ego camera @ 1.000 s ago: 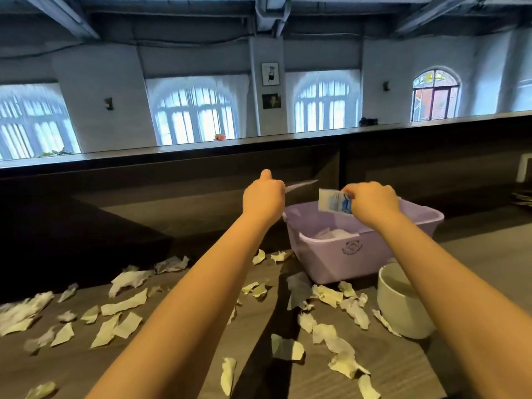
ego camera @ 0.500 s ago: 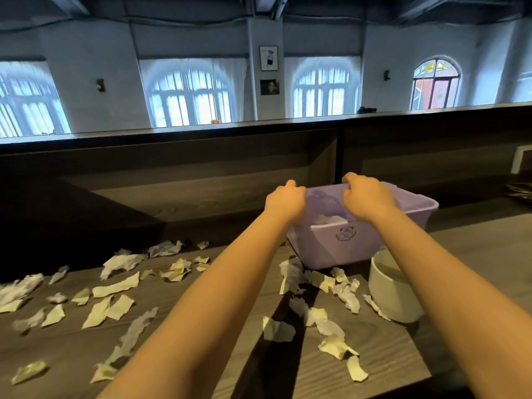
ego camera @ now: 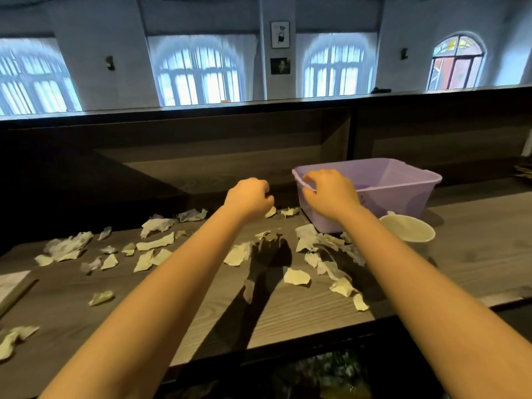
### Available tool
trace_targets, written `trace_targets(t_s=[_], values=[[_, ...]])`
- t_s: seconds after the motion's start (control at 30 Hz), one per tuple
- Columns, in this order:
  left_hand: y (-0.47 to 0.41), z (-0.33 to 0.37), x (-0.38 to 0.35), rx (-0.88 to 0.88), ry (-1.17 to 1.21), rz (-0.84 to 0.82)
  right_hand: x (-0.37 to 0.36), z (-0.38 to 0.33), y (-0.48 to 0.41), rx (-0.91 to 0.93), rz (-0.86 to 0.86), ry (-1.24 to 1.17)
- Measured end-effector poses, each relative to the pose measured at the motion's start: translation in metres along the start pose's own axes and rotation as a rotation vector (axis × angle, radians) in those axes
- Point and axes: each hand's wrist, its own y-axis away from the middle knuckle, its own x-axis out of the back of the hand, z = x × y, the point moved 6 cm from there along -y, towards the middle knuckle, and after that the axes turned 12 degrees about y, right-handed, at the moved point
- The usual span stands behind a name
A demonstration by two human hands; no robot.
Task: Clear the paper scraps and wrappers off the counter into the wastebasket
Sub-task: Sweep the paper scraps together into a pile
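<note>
A lilac plastic wastebasket [ego camera: 414,180] stands on the grey wooden counter [ego camera: 475,243], right of centre. Several torn pale paper scraps lie across the counter, such as one scrap [ego camera: 296,276] near the middle and another [ego camera: 155,243] further left. More scraps [ego camera: 331,243] are piled at the basket's front. My left hand [ego camera: 250,197] hovers just left of the basket with its fingers curled in and nothing visible in it. My right hand [ego camera: 331,194] is at the basket's near left corner, fingers bent and apart, holding nothing.
A white round cup [ego camera: 407,227] stands against the basket's front right side. A flat pale board [ego camera: 11,283] lies at the counter's left edge. A dark raised ledge [ego camera: 201,131] runs along the back. The counter's front edge is close below my forearms.
A second ago my left hand held a white scrap and my right a blue-and-white wrapper above the basket. Both hands now hold nothing and have drawn back to its near left corner.
</note>
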Motion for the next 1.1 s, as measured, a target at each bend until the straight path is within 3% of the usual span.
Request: trace_targets(t_s=[0.23,0.47,0.63,0.73,0.8,0.9,1.1], values=[[0.086,-0.064,-0.01,0.058,0.034,0.042,-0.019,-0.048,0.073,0.104,-0.1,-0.037],[0.145,-0.096,-0.046,0.069,0.088,0.038,-0.051,-0.026,0.126,0.037,-0.213,0.097],[0.147,-0.077,-0.065,0.07,0.083,-0.09,-0.057,0.007,0.145,-0.121,-0.17,0.154],[0.136,-0.067,-0.076,0.065,0.016,-0.19,-0.077,0.014,0.146,-0.143,-0.375,0.138],[0.127,-0.068,-0.082,0.084,-0.018,-0.226,-0.087,0.007,0.138,-0.116,-0.476,0.113],[0.113,-0.078,-0.082,0.125,-0.03,-0.236,-0.098,-0.014,0.119,-0.059,-0.491,0.075],[0.101,-0.111,-0.066,0.154,-0.016,-0.115,-0.123,-0.068,0.087,0.125,-0.552,-0.012]])
